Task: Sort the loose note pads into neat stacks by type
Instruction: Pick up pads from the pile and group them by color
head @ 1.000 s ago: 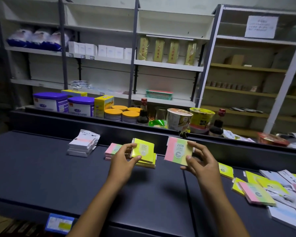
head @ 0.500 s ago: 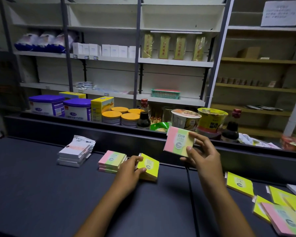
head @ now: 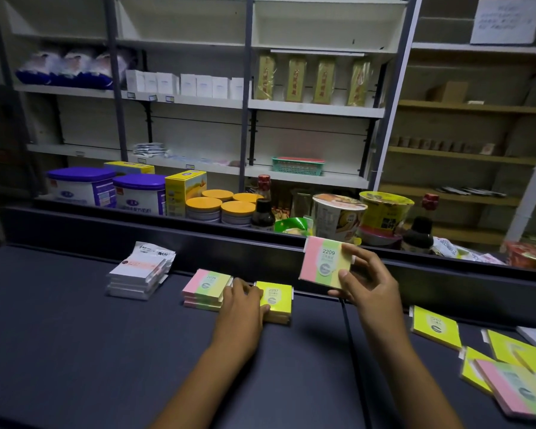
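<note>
Head camera view, looking down across a dark counter point(head: 75, 351) toward shop shelving; the person's right hand point(head: 367, 286) holds up a pink, green and yellow striped note pad point(head: 322, 261) marked 2209, thumb on its front and fingers curled behind its right edge, lifted clear of the counter at about 1 o'clock from frame centre; the left hand point(head: 242, 308) rests at centre on the left side of a yellow pad stack point(head: 277, 300) marked 2207, thumb along the top pad's near-left edge (whether the fingers actually grip it cannot be told); just beside it at 9 o'clock sits a striped pad stack point(head: 205, 284); further toward 9 o'clock, apart, stands a white pad stack point(head: 138, 274); loose yellow and striped pads point(head: 435, 326) lie scattered at 4 o'clock on the counter's right section; tubs, jars, bottles and noodle cups line the ledge at 12 o'clock.
</note>
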